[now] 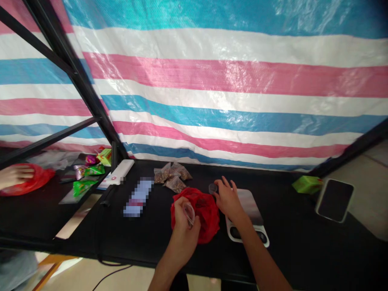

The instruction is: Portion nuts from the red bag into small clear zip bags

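Note:
My left hand (184, 230) holds a small clear plastic bag (189, 213) by its sides, with the bag's mouth spread. It is above a red plastic bag (209, 214) that lies crumpled and open on the black table. My right hand (228, 200) pinches a small round grey cup (213, 188) between thumb and finger, its other fingers raised. Partly under that hand and forearm is a white kitchen scale (250, 208) with a metal plate. Behind the red bag lie several small clear packets (174, 178) filled with brown bits.
A pixelated phone-like object (138, 198) and a white case (123, 171) are to the left. A green box (307, 184) and a phone (335, 201) lie right. Beyond the black frame, another person's hand (16, 176) touches a red bag (41, 180) near colourful packets (87, 169).

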Demonstrator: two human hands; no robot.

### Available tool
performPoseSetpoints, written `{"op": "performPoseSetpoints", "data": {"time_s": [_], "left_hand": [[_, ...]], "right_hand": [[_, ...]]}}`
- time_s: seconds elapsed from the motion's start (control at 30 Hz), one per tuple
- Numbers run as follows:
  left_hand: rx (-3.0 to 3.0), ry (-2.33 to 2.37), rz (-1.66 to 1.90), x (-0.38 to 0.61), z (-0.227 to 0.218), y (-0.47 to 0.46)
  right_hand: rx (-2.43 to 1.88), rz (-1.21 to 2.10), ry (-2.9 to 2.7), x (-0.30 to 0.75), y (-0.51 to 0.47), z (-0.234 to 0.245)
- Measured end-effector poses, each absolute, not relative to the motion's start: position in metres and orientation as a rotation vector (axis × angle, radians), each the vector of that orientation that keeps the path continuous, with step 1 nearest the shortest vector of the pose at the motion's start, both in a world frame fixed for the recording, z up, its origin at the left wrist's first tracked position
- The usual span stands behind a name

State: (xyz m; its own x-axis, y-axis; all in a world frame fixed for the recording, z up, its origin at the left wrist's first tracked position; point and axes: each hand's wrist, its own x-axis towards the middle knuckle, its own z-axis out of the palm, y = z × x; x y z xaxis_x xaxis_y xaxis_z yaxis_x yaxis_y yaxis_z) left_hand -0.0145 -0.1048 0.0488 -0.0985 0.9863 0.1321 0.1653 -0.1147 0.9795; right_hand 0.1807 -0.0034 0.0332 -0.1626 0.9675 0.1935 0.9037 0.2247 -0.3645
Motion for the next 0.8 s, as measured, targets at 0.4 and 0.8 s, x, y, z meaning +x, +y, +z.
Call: {"op": "performPoseSetpoints", "data": {"time_s": [0.4, 0.8], "left_hand": [[1.226, 0.76, 1.082, 0.019, 0.069, -0.106], [2.288, 1.773, 0.409, -0.008, 0.024, -0.055]], "right_hand": [[-1.337, 0.871, -1.703, 0.19, -0.117, 0.048], [-1.596, 0.185, -1.673, 0.293, -0.099, 0.0]]}}
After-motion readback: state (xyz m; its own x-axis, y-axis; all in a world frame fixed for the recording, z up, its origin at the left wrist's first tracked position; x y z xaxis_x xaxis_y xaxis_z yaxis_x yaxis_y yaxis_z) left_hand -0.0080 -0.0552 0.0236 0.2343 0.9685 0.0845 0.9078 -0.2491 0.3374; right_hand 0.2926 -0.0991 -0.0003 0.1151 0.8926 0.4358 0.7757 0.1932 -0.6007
